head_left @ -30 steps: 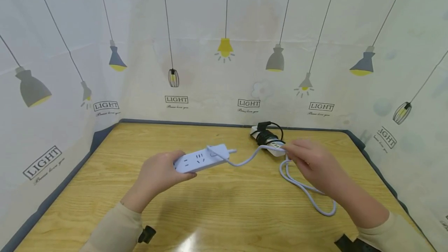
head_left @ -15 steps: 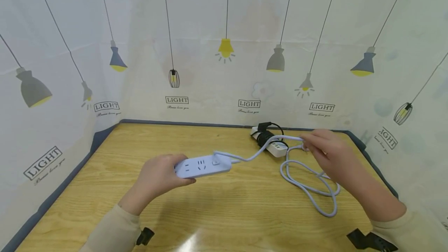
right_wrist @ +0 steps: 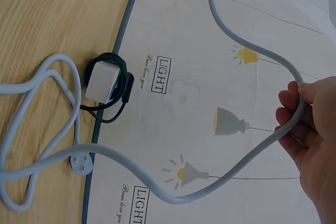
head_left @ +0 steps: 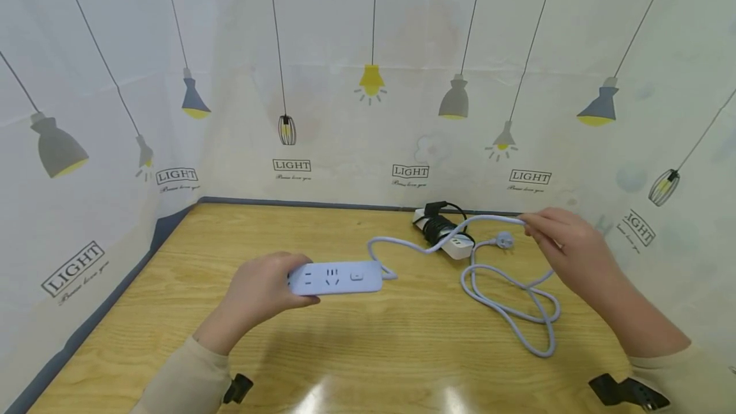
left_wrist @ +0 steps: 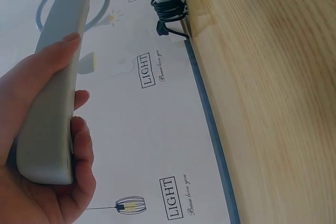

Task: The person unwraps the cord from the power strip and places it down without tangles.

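My left hand (head_left: pixel 261 289) grips the left end of a pale blue power strip (head_left: pixel 336 278), holding it level above the wooden table (head_left: pixel 368 350); the left wrist view shows the fingers (left_wrist: pixel 79 145) curled round the strip (left_wrist: pixel 52 93). Its pale blue cord (head_left: pixel 506 302) runs right, loops on the table and ends in a plug (head_left: pixel 505 239). My right hand (head_left: pixel 566 245) pinches the cord near the plug, lifted above the table; in the right wrist view the cord (right_wrist: pixel 247 51) bends through the fingers (right_wrist: pixel 294 114).
A second white power strip (head_left: pixel 454 243) wound with a black cable (head_left: pixel 439 222) lies at the back of the table, also the white strip (right_wrist: pixel 102 85) in the right wrist view. Curtains printed with lamps wall the table on three sides.
My right hand has drawn the cord up and to the right, past the white strip. My left hand has turned the blue power strip level and lowered it slightly.
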`<state>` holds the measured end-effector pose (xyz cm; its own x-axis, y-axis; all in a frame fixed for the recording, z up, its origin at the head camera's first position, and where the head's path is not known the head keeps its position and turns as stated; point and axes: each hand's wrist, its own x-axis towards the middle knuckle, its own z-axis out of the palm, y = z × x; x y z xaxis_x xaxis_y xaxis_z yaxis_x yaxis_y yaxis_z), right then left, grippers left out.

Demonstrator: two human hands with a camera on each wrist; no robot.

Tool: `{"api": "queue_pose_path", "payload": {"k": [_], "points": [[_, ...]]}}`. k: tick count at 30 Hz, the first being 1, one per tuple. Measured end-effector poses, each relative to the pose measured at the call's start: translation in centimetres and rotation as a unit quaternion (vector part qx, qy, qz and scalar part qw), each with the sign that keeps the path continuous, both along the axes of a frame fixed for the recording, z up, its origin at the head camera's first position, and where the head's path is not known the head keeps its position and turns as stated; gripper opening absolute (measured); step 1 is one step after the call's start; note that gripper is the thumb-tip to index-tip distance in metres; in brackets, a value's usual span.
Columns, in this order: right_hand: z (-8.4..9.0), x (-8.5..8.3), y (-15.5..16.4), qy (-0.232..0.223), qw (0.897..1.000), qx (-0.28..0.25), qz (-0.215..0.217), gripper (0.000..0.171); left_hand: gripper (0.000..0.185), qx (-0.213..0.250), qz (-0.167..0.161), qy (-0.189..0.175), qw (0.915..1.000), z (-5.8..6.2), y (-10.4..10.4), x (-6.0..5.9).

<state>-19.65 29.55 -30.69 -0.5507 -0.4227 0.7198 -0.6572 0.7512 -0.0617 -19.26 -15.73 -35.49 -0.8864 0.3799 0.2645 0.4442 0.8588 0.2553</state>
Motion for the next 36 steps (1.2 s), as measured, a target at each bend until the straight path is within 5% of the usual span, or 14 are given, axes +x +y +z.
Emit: {"api": "queue_pose_path", "payload": {"k": [21,26,36], "points": [[-4.3,0.8,5.2,-0.019,0.998,0.040,-0.039,0.015,0.047,-0.013,0.007,0.009,0.9999,0.1,-0.9,-0.2],[-6.3,0.4,6.1,-0.065,0.993,0.066,-0.070,0.028,0.048,-0.010,0.014,0.003,0.9999,-0.1,-1.5,-0.4],[-9.8,-0.5,5.9,-0.185,0.974,0.093,-0.088,0.024,0.048,-0.020,0.039,-0.011,0.9990,-1.2,-3.4,-1.1]]}}
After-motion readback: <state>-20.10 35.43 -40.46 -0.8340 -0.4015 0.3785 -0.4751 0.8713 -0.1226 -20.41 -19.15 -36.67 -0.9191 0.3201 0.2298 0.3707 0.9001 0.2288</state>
